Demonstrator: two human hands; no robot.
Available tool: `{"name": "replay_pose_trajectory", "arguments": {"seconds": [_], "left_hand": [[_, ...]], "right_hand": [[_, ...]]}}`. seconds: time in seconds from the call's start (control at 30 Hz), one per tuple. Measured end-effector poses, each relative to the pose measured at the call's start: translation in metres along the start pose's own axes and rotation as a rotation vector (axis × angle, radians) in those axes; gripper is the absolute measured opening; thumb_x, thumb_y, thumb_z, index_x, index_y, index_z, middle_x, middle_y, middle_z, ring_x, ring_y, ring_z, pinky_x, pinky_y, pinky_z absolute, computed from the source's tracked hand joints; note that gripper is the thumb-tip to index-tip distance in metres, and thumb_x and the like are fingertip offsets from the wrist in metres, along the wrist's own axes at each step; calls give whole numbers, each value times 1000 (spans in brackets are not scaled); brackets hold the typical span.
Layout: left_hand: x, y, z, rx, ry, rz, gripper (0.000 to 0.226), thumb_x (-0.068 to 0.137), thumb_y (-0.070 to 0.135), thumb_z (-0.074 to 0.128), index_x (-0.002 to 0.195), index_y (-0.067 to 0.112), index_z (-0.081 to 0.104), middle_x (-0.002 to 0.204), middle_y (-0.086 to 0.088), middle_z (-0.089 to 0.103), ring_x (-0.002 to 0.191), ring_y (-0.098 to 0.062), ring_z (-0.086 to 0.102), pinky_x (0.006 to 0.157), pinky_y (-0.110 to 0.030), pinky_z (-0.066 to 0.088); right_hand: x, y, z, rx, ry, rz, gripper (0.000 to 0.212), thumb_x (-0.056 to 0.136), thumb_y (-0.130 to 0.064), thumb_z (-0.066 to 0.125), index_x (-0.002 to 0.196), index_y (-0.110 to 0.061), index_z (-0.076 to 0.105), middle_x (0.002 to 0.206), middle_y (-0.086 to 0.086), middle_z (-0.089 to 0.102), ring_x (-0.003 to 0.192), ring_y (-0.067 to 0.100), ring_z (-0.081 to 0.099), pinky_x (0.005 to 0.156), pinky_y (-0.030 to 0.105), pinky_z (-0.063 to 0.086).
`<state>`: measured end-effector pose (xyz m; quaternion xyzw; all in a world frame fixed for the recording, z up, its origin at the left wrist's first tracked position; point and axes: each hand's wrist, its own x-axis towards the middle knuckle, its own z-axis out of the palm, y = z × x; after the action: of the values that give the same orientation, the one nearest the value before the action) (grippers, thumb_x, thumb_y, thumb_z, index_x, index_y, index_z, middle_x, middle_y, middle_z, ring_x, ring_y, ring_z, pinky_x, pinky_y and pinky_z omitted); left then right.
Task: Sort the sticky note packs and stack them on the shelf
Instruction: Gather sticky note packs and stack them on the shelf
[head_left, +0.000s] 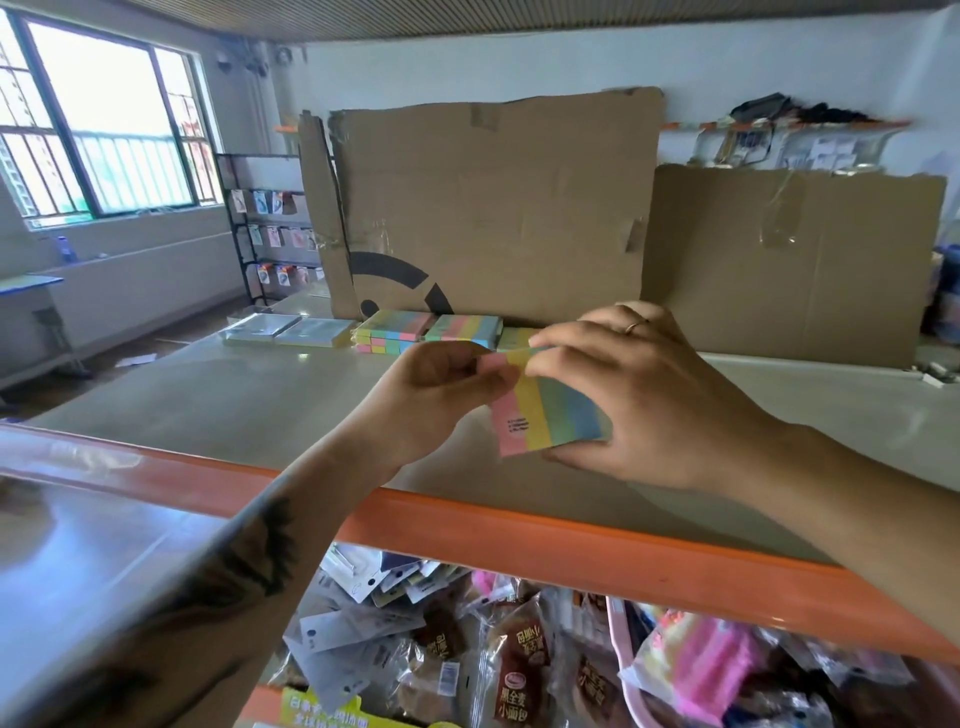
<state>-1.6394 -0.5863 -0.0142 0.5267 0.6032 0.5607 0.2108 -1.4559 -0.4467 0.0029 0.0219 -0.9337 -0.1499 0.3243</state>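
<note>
Holding a striped sticky note pack (550, 410) above the shelf (208, 400), both hands are clamped on it: the left hand (436, 395) pinches the pink upper corner between thumb and fingers, while the right hand (639, 395) grips the pack from the right side, thumb under the lower edge and fingertips curled over the top edge. The pack shows pink, yellow, green and blue stripes and is tilted, with small printed text on the pink stripe. A ring (635, 326) sits on one finger of the right hand, and a dark tattoo (249, 551) marks the left forearm. The shelf has a pale surface and an orange front rail (571, 540). At the rear of the shelf, a stack of multicoloured packs (392, 332) stands just beside a second stack (462, 328), with a further pack (514, 338) partly hidden behind the hands. To the left of these lie two flat wrapped packs (291, 330). Two cardboard sheets stand upright behind the stacks, a large one (493, 197) and a lower one (789, 260) to its right. Below the orange rail, the lower level holds bagged snacks (519, 670) and loose packaged goods (363, 603). A window (104, 119) is at the far left, with a display rack (270, 228) near it
</note>
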Motion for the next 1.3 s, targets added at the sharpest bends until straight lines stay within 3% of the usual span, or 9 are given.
{"name": "replay_pose_trajectory", "arguments": {"seconds": [0.07,0.2,0.3,0.4,0.5,0.63,0.83,1.03,1.3], "left_hand": [[0,0,-3,55,-3,3,59,86,52,73,105,-3,71,98,-17,71,92,-18,59,86,-40,42],[-7,-2,-21,523,2,-68,82,72,91,46,128,35,66,126,18,66,123,-4,56,106,-40,44],[-19,0,-32,851,-15,-185,94,67,101,32,142,47,49,152,20,47,142,-10,40,120,-41,27],[-23,3,-30,1033,-190,-256,96,66,102,28,150,55,32,163,23,27,152,-9,18,126,-50,4],[-21,3,-25,1045,-333,-355,92,69,98,29,152,62,12,168,22,5,156,-10,-2,125,-56,-5],[-19,0,-25,1083,-372,-361,89,74,97,27,152,63,2,169,20,-4,156,-14,-10,123,-59,-7],[-18,-2,-27,1110,-392,-345,88,77,95,27,154,60,0,170,17,-7,156,-17,-12,121,-63,-7],[-17,-6,-28,1091,-405,-342,89,76,97,25,153,61,-1,169,17,-9,156,-16,-16,120,-64,-7],[-15,-6,-25,1110,-371,-236,91,73,97,23,154,60,3,167,17,-18,154,-14,-23,124,-57,-11]], "right_hand": [[3,5,0,82,-45,57,65,73,-69,68,125,-31,60,132,-7,62,115,23,58,98,48,42],[16,27,2,283,-197,275,69,63,-79,70,121,-44,57,123,-14,61,114,19,58,101,48,45],[37,55,14,334,-243,437,66,61,-79,76,116,-45,59,115,-11,61,109,18,56,97,40,48],[59,81,38,290,-281,505,76,50,-93,63,112,-51,56,113,-8,63,114,22,53,102,45,46],[72,97,62,297,-342,572,76,47,-93,62,111,-52,58,122,-4,64,119,25,50,104,44,45],[76,104,86,324,-399,622,75,46,-92,66,108,-52,60,119,-4,65,113,25,55,99,41,49],[66,106,108,433,-385,663,40,73,-47,90,106,-39,69,120,-1,66,109,22,59,100,39,49],[69,101,108,434,-399,684,46,78,-41,89,119,-34,71,129,-1,64,117,20,58,101,34,48],[50,80,66,290,-449,599,66,87,-48,77,147,-36,52,155,-4,42,143,18,40,114,27,32]]}}
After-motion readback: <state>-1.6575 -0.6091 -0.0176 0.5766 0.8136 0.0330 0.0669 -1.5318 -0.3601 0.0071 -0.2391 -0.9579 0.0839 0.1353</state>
